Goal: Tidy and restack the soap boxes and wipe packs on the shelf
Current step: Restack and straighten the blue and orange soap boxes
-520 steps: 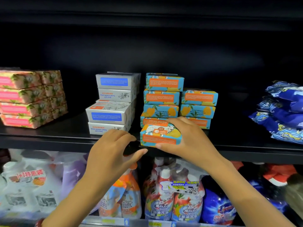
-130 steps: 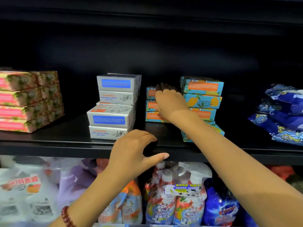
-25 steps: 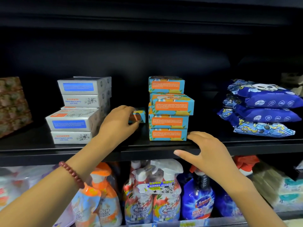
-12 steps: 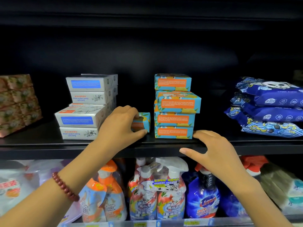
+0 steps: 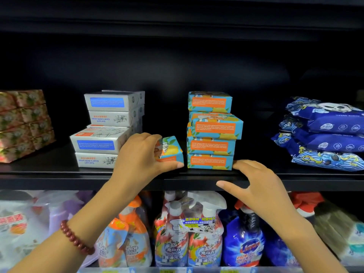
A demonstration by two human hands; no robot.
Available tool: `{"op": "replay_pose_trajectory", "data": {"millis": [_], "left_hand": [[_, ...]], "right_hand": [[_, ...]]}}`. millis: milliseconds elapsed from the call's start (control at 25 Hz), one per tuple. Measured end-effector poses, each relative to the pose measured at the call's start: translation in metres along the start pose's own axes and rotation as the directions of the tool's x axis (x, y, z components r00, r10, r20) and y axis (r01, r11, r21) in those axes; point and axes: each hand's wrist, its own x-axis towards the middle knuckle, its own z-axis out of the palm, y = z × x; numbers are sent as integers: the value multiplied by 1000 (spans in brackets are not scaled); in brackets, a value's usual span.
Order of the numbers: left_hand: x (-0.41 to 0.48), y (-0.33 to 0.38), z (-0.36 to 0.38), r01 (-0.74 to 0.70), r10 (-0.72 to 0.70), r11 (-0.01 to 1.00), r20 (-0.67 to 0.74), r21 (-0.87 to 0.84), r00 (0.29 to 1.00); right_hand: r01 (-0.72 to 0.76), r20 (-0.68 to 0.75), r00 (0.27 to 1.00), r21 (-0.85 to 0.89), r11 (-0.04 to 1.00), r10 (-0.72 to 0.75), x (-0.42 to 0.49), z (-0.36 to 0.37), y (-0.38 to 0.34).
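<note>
My left hand (image 5: 142, 156) grips a teal-and-orange soap box (image 5: 171, 149) near the front of the black shelf (image 5: 59, 174), just left of a stack of several matching boxes (image 5: 211, 131). The second box from the top of that stack juts forward. My right hand (image 5: 256, 186) rests on the shelf edge with fingers spread, its fingertips by the bottom right corner of the stack. White-and-blue soap boxes (image 5: 107, 131) are piled unevenly to the left. Blue wipe packs (image 5: 327, 134) lie stacked at the right.
Pink floral soap boxes (image 5: 23, 125) fill the far left of the shelf. Below the shelf stand spray bottles (image 5: 189, 233), a blue detergent bottle (image 5: 244, 241) and refill pouches (image 5: 19, 223). Another dark shelf overhangs above.
My left hand has drawn the single teal box forward toward the shelf's front edge. My right hand stays resting on the edge by the stack.
</note>
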Motion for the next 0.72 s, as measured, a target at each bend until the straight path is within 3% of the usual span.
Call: {"op": "replay_pose_trajectory", "data": {"millis": [160, 320, 440, 560, 720], "left_hand": [[5, 14, -25, -6, -14, 994, -195, -106, 981], [29, 42, -50, -148, 68, 956, -299, -254, 952], [58, 70, -58, -227, 176, 918, -179, -324, 968], [82, 90, -51, -199, 208, 952, 14, -233, 978], [92, 95, -37, -194, 221, 955, 103, -224, 970]], "right_hand": [[6, -4, 1000, -5, 1000, -6, 0, 1, 1], [1, -15, 1000, 3, 1000, -1, 0, 3, 2], [-7, -16, 1000, -3, 1000, 6, 0, 4, 2], [-9, -16, 1000, -19, 1000, 9, 1, 5, 4], [-6, -31, 1000, 0, 1000, 6, 0, 6, 4]]}}
